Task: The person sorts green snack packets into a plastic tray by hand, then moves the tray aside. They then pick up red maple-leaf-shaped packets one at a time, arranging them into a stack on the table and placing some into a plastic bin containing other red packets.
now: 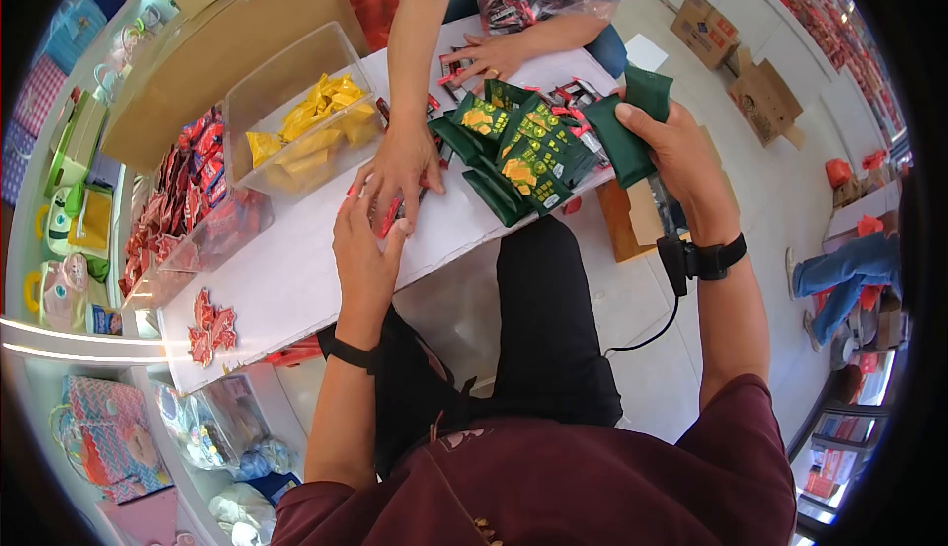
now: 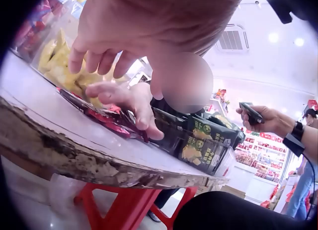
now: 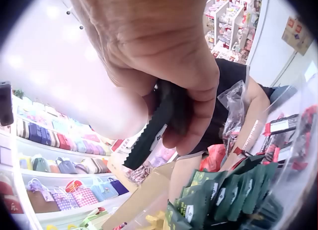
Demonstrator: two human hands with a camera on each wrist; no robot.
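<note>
My right hand [image 1: 681,156] pinches a dark green snack packet [image 1: 632,121] between thumb and fingers, held above the table's right end. In the right wrist view its crimped edge [image 3: 136,153] juts out past the thumb. My left hand [image 1: 363,262] reaches over the table's near side with fingers extended and nothing in them. Next to it, the other person's hand [image 1: 403,166] lies over red small packets [image 1: 392,218]. Several green packets [image 1: 528,151] with yellow print lie heaped between my hands, close to the table's front edge.
A clear bin [image 1: 296,62] of yellow packets stands at the back left, beside another bin [image 1: 212,240] of red packets. Red maple-leaf-shaped pieces [image 1: 211,327] lie on the white table [image 1: 306,284]. The other person's second hand [image 1: 491,55] rests among red-and-black packets across from me.
</note>
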